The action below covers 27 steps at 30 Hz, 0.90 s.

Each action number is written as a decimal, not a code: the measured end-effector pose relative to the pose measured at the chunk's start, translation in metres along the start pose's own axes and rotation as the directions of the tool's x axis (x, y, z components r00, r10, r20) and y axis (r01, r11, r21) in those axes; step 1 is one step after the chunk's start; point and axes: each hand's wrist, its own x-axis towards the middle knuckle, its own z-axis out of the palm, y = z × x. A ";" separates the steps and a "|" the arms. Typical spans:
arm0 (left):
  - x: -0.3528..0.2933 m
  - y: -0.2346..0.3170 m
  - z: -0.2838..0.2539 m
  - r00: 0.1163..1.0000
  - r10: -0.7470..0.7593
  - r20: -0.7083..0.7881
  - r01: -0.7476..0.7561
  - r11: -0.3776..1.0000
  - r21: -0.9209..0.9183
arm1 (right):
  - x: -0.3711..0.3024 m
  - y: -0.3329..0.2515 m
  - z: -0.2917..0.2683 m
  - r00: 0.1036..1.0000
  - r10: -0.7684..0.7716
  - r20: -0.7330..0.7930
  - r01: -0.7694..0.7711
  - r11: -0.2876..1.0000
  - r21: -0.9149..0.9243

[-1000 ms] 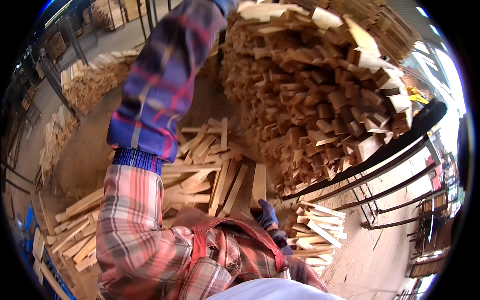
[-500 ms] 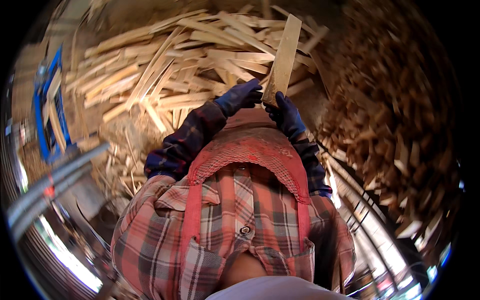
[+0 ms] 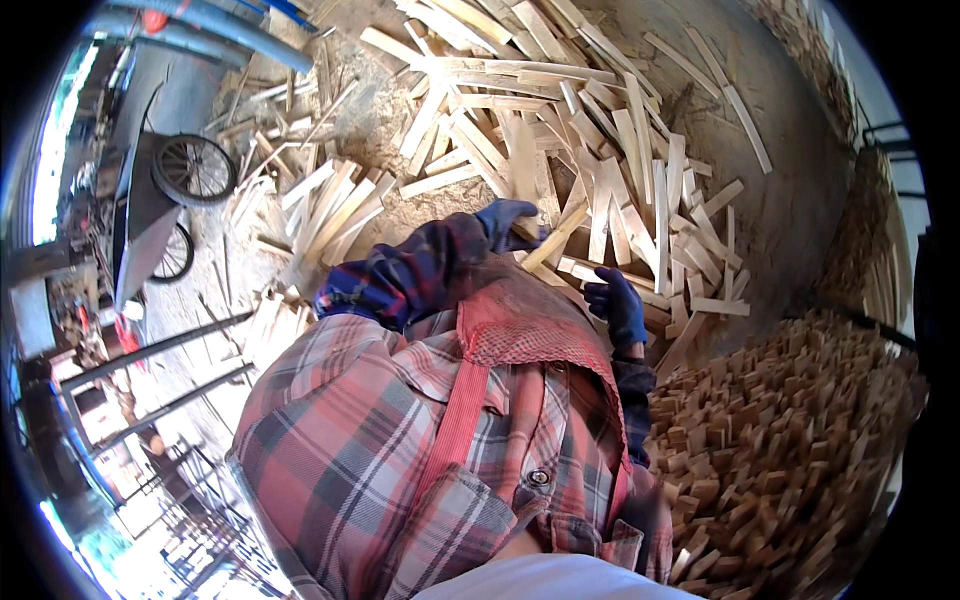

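A blue work glove covers my left hand point(image 3: 503, 220), which is closed on the lower end of a flat wooden board point(image 3: 523, 165). The board points away from me over the heap of loose wood strips. Just right of that hand, a narrower strip point(image 3: 556, 236) lies at a slant, close to the glove. My right hand point(image 3: 618, 308), in the same kind of glove, is apart from the board near the heap's front right edge. Its fingers are bent loosely and spread from the thumb, with nothing visible in them.
A wide heap of wood strips point(image 3: 640, 150) lies on the floor ahead. Densely stacked wood pieces point(image 3: 790, 430) are at the right. To the left stand a two-wheeled cart point(image 3: 150, 210) and metal rails point(image 3: 155, 345). A red apron point(image 3: 525, 315) hangs on my front.
My view and body have turned to the right. The right hand has left the board and moved away to the right; the left hand now grips the board's lower end.
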 end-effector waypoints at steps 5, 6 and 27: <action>0.005 0.032 -0.135 0.989 0.149 -0.020 -0.151 0.981 -0.125 | 0.035 0.038 -0.021 0.969 -0.244 -0.047 0.220 0.930 -0.295; 0.007 0.027 -0.129 0.960 0.243 -0.137 -0.237 0.970 0.058 | 0.034 0.040 -0.030 0.986 0.063 -0.152 -0.040 0.988 0.150; 0.036 0.063 -0.037 0.992 -0.127 0.009 0.116 0.930 0.349 | 0.009 0.117 -0.067 0.906 0.033 -0.421 0.119 0.936 0.330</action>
